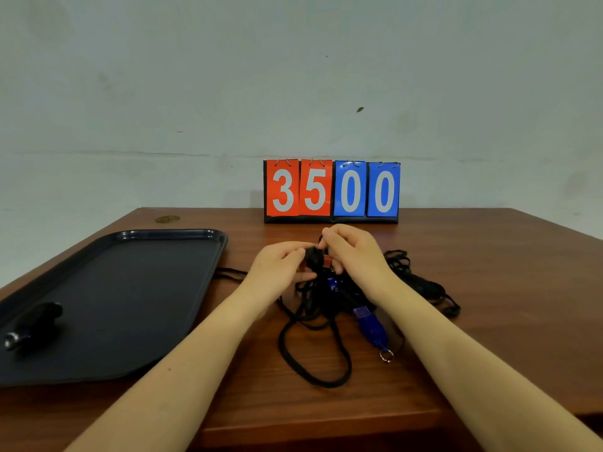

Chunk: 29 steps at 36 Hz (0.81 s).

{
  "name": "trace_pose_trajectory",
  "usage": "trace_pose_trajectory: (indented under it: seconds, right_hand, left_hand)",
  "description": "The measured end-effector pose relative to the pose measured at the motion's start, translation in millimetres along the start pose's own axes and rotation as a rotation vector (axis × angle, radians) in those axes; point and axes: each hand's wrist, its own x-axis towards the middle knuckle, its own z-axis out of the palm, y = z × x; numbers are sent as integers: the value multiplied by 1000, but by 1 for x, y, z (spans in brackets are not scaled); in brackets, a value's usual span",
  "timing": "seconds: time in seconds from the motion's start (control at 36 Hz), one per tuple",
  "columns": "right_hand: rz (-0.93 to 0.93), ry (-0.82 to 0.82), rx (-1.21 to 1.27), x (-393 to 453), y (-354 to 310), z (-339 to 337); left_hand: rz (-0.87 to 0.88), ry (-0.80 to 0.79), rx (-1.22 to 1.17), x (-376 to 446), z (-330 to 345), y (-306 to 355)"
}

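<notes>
Near the front of the brown wooden table (pixel 489 288), a tangled heap of black cords (pixel 313 370) lies with a blue plastic piece (pixel 372 324) ending in a metal ring. To the left, a dark rectangular tray (pixel 208 252) carries a black cord-wound bundle (pixel 34 322). Just above the heap, the left hand (pixel 280 265) and right hand (pixel 355 256) each close their grip on a small red piece wrapped in black cord (pixel 315 259), pinched between them. Behind stands a red-and-blue flip scoreboard (pixel 331 190) reading 3500.

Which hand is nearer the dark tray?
Left. The left hand is just right of the tray; the right hand is farther right. Both pinch the cord bundle.
</notes>
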Motion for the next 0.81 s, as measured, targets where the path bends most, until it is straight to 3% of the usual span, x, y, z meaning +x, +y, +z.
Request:
trace_pose_trajectory:
  seconds: [0.11,0.36,0.61,0.72,0.81]
  right_hand:
    - [68,13,192,4,1,-1]
    - [146,-49,420,6,6,2]
    - [168,-121,154,7,6,5]
    - [108,-214,86,3,11,3]
    - [58,-245,-106,3,11,0]
  left_hand:
    - [-83,1,-159,0,3,-1]
    - [-88,11,-85,-1,0,0]
    - [-163,149,-880,-6,-19,18]
    - [-126,181,-1042,-6,-23,21]
    - [-91,219,-1066,-7,-24,22]
